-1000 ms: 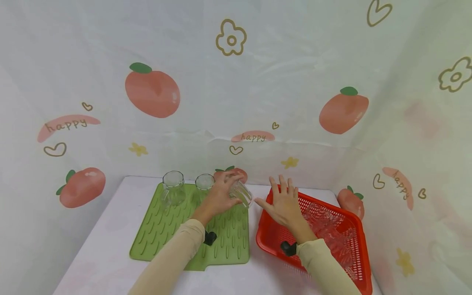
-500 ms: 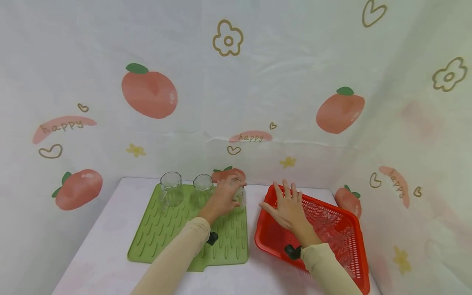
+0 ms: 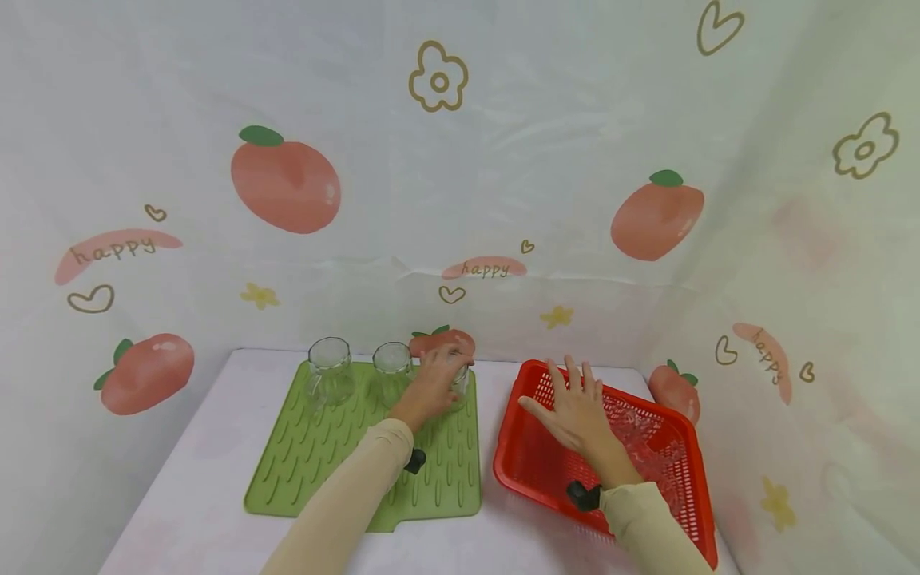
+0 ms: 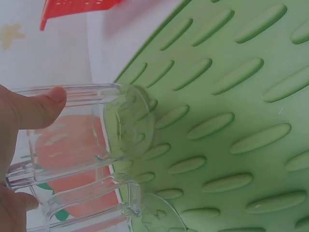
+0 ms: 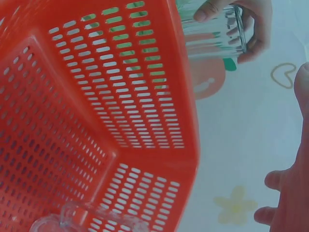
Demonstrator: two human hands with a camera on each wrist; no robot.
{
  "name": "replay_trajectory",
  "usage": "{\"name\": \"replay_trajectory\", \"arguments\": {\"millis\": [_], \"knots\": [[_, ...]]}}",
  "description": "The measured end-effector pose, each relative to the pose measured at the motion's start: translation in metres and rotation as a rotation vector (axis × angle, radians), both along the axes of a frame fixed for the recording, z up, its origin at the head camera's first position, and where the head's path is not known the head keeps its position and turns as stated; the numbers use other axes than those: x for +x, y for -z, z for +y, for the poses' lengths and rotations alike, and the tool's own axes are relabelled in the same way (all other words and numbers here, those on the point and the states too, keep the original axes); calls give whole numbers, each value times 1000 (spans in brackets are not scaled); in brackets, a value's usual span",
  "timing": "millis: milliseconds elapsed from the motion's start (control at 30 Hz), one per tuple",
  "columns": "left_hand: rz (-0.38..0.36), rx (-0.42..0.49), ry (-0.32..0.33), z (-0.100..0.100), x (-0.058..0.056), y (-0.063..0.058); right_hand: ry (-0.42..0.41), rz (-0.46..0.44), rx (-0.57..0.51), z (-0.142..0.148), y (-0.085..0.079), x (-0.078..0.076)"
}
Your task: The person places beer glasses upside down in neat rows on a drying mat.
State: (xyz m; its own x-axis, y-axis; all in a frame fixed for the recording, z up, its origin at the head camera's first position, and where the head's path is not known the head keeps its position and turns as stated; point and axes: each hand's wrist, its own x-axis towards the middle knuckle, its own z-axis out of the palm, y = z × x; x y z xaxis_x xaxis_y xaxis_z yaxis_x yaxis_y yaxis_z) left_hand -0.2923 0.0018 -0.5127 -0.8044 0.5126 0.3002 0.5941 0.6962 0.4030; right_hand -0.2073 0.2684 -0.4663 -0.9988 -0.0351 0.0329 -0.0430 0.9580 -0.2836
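My left hand point(image 3: 431, 387) grips a clear glass point(image 3: 461, 391) at the back right of the green ridged drying mat point(image 3: 431, 471). The left wrist view shows the thumb laid along this glass point(image 4: 72, 140), whose far end meets the mat. Beside it stands another clear glass, a mug with a squared handle point(image 4: 130, 186). Two clear glasses, a middle one point(image 3: 393, 375) and a left one point(image 3: 331, 371), line the back of the mat. My right hand point(image 3: 578, 419), fingers spread and holding nothing, hovers over the left part of the red plastic basket point(image 3: 506, 447).
Several clear glass pieces point(image 3: 647, 439) lie in the right part of the basket. A white table surface point(image 3: 201, 455) surrounds the mat and basket. Behind and to the right hangs a white sheet point(image 3: 496, 160) printed with fruit and flowers.
The glass in my left hand has gone from tilted above the mat to standing on it, in line with the other two. My right hand has shifted slightly right over the basket.
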Motion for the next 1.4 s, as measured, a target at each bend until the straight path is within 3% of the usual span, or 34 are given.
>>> {"name": "replay_trajectory", "arguments": {"millis": [300,367,500,667,800,1100,1400], "knots": [[24,-1,21,-2,-6,4,27,-25,-16,10,3,3],[-1,-10,16,-2,-5,3,28,-21,-20,12,3,5],[-19,-66,-25,1,-5,5,30,-25,-28,14,2,7],[59,-175,-63,8,-2,5,33,-38,-35,15,3,9],[36,-205,-89,13,1,3,47,-60,-39,20,2,11],[-53,-201,-113,18,4,-1,73,-82,-19,31,3,13],[-28,-112,-62,9,9,-1,89,-85,-27,39,4,17]]}}
